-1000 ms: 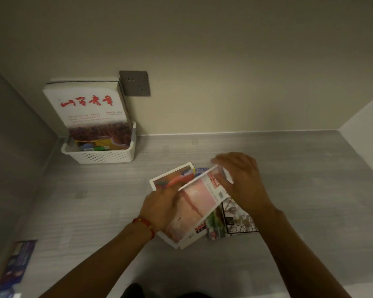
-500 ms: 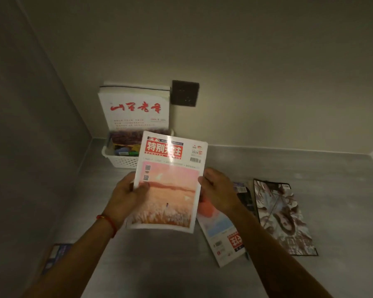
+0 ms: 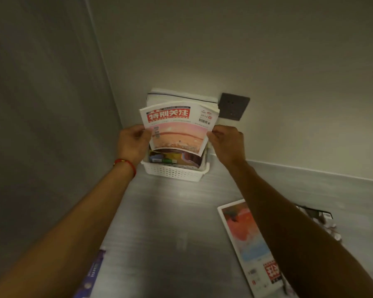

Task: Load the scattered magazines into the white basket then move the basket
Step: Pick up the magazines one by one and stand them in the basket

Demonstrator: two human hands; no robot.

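A magazine with a red title and a pink cover (image 3: 178, 127) is held upright just above the white basket (image 3: 174, 173), which stands on the floor against the back wall. My left hand (image 3: 132, 144) grips the magazine's left edge and my right hand (image 3: 226, 143) grips its right edge. Behind it, other magazines (image 3: 181, 96) stand in the basket and lean on the wall. On the floor at the lower right lies another pink and white magazine (image 3: 249, 244), partly under my right forearm. A dark patterned magazine (image 3: 323, 220) lies beyond it.
A dark wall socket (image 3: 233, 106) sits just right of the basket. A purple magazine or booklet (image 3: 94, 274) lies on the floor at the lower left beside the grey left wall. Grey wood-look floor (image 3: 170, 222) stretches between my arms.
Both hands lifted the pink magazine off the floor pile, turned it upright and carried it forward to the basket. My view swung left toward the corner.
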